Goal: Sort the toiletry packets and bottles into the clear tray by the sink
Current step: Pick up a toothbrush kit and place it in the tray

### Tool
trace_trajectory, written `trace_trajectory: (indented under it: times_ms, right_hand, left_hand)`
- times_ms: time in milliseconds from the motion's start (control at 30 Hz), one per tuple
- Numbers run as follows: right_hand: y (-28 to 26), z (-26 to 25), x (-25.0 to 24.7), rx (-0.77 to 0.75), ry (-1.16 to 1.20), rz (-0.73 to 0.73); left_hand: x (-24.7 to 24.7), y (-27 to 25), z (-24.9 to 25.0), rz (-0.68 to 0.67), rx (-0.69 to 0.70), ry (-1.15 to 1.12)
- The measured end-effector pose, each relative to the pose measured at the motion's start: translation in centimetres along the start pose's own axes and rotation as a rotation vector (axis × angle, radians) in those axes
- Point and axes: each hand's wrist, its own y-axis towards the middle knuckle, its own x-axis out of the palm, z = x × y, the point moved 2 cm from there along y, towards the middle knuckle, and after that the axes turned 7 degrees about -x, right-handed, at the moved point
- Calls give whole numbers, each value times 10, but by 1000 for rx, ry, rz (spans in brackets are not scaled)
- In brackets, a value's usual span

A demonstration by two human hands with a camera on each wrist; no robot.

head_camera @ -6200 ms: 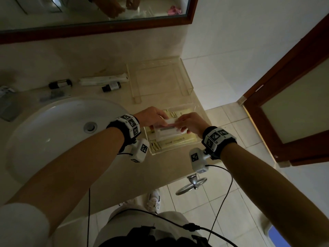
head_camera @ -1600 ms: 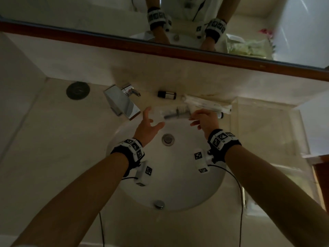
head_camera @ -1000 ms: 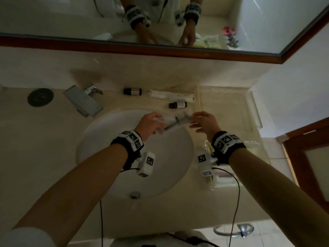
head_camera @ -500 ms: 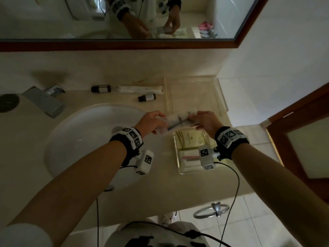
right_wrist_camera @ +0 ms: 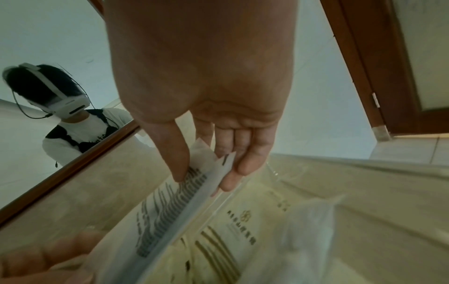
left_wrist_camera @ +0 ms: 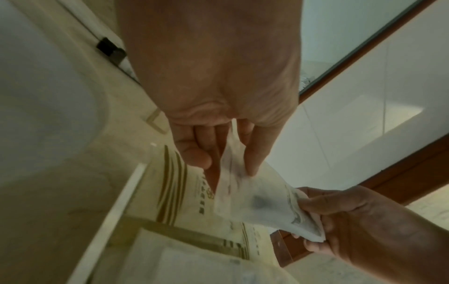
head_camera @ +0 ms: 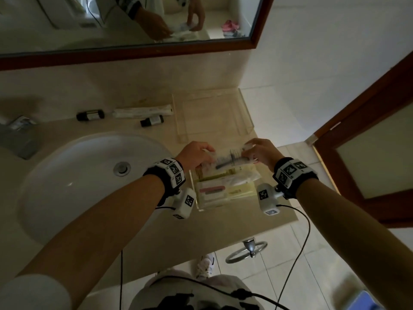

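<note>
sink [head_camera: 73, 175]: white round basin, landmark for everything below; drain at its middle
counter [head_camera: 134, 231]: beige stone, wraps the sink on all sides seen
mirror [head_camera: 134, 25]: wood-framed, on the wall behind the sink; reflects both hands and the packet
door [head_camera: 368, 142]: dark wood frame, well right of the sink, past the counter edge
empty clear tray [head_camera: 243, 113]: right-rear of the sink, against the wall
clear tray [head_camera: 201, 206]: right of the sink, near the counter's front edge; yellow-striped packets and a pink-striped one lie in it
left hand [head_camera: 196, 154]: thumb against fingers, pinching the left end of the comb packet
right hand [head_camera: 259, 151]: pinching the right end, thumb on top, fingers under
comb packet [head_camera: 230, 159]: translucent, dark comb inside; held level over the rear part of the clear tray, hiding the packets under it
long white packet [head_camera: 143, 111]: behind the sink, along the wall
bottles: two small dark ones behind the sink, one [head_camera: 90, 115] left of the long white packet, one [head_camera: 152, 120] just in front of its right end
towel ring [head_camera: 245, 253]: below the counter front, right of the sink
</note>
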Motion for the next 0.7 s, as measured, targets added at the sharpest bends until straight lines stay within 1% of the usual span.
trace_trajectory:
  times_ms: [100, 167, 233, 300, 367, 467, 567, 700]
  right_hand:
    - [-6, 8, -13, 50, -86, -7]
    - [-9, 11, -19, 84, -131, -23]
    - [-10, 15, -25, 62, -248, -53]
    - [-12, 18, -28, 30, -409, -121]
    - [-13, 23, -31, 34, -502, -153]
    - [-13, 33, -36, 86, -505, -156]
    - [-12, 37, -35, 96, -496, -166]
    - [-11, 39, -29, 111, -584, -200]
  left_hand:
    - [14, 3, 6, -39, 46, 112]
    - [22, 4, 9, -50, 52, 152]
    - [30, 6, 13, -53, 47, 200]
    - [37, 8, 15, -72, 44, 246]
    - [43, 8, 16, -102, 51, 302]
    - [50, 10, 14, -130, 61, 388]
    - [51, 11, 13, -137, 62, 437]
    - [49, 12, 12, -151, 43, 470]
